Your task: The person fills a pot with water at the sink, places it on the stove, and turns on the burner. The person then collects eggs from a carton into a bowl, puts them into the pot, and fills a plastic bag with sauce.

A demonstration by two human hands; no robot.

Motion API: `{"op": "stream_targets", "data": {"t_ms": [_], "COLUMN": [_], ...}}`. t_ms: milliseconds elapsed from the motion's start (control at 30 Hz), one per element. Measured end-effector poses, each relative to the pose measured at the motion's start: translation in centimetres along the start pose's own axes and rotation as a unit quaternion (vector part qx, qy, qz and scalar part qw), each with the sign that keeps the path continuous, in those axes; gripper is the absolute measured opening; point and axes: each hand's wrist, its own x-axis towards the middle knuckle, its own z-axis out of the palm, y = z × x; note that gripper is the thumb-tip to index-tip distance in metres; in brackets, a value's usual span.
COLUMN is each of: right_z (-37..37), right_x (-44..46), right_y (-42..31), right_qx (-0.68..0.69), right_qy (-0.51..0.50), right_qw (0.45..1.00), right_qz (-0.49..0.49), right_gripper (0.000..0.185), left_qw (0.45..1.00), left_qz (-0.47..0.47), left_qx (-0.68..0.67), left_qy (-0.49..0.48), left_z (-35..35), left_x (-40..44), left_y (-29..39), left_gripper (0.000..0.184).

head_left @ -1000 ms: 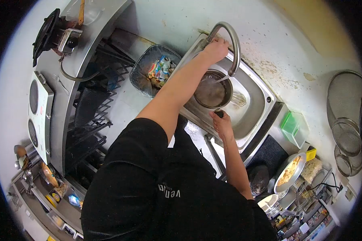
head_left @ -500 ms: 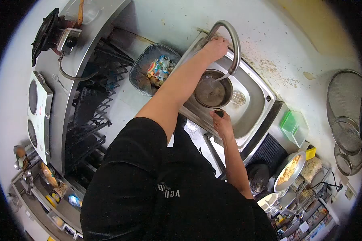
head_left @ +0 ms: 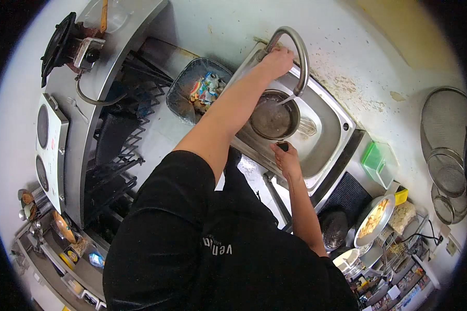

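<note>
My right hand (head_left: 287,161) is closed round the dark handle of a saucepan (head_left: 267,124), which stands in a steel sink (head_left: 324,137). Cloudy water covers the saucepan's bottom, and a thin stream falls into it from the curved tap (head_left: 302,49). My left arm reaches across the sink. At the foot of the tap, my left hand (head_left: 278,62) is closed, its fingertips partly hidden against the fitting. A wire whisk (head_left: 307,126) lies in the basin just right of the saucepan.
A lined bin (head_left: 184,85) with rubbish stands left of the sink. Right of it are a green-and-clear container (head_left: 379,163) and a pan of food (head_left: 373,223). Strainers (head_left: 446,140) hang on the wall. A double hotplate (head_left: 52,150) and gas burner (head_left: 85,54) sit on the left counter.
The water in the saucepan looks calmer and spreads more evenly across it. Both hands stay in nearly the same place.
</note>
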Motion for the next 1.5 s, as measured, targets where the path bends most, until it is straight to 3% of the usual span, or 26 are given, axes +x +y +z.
{"op": "stream_targets", "data": {"t_ms": [367, 467, 533, 733, 1067, 1167, 1233, 1433, 1500], "right_z": [-0.2, -0.3, -0.3, -0.1, -0.1, -0.4, -0.4, -0.6, -0.5], "right_x": [0.2, 0.4, 0.4, 0.4, 0.3, 0.6, 0.6, 0.6, 0.6], "right_y": [0.1, 0.4, 0.4, 0.5, 0.2, 0.6, 0.6, 0.5, 0.5], "right_qx": [-0.013, -0.006, 0.015, 0.015, 0.014, 0.019, 0.017, 0.027, 0.01], "right_qy": [0.003, 0.003, -0.004, 0.003, -0.001, 0.004, 0.0, -0.009, -0.001], "right_qw": [1.0, 1.0, 1.0, 1.0, 1.0, 0.999, 1.0, 0.999, 1.0], "right_qz": [0.014, 0.007, 0.014, 0.015, 0.025, 0.028, 0.02, 0.015, 0.014], "right_gripper": [0.024, 0.025, 0.025, 0.024, 0.023, 0.024, 0.025, 0.024, 0.025], "left_qw": [0.999, 0.996, 0.999, 0.999, 1.0, 0.998, 1.0, 0.999, 1.0], "left_qz": [-0.021, 0.047, 0.038, -0.01, 0.009, -0.023, 0.008, 0.031, 0.001], "left_qx": [-0.033, 0.065, -0.001, -0.037, 0.013, -0.051, 0.012, 0.032, -0.025], "left_qy": [-0.035, -0.04, -0.004, -0.007, -0.014, -0.006, 0.0, 0.004, -0.003], "left_z": [0.2, 0.4, 0.2, -0.2, 0.4, 0.9, 1.0, 0.6, 0.1], "left_x": [0.3, 0.3, 0.2, 0.1, 0.2, 0.4, 0.3, 0.2, 0.2], "left_y": [-0.1, -0.4, -0.5, -0.1, 0.0, 0.0, -0.1, -0.3, -0.2], "left_gripper": [0.018, 0.019, 0.02, 0.02, 0.02, 0.019, 0.018, 0.018, 0.018]}}
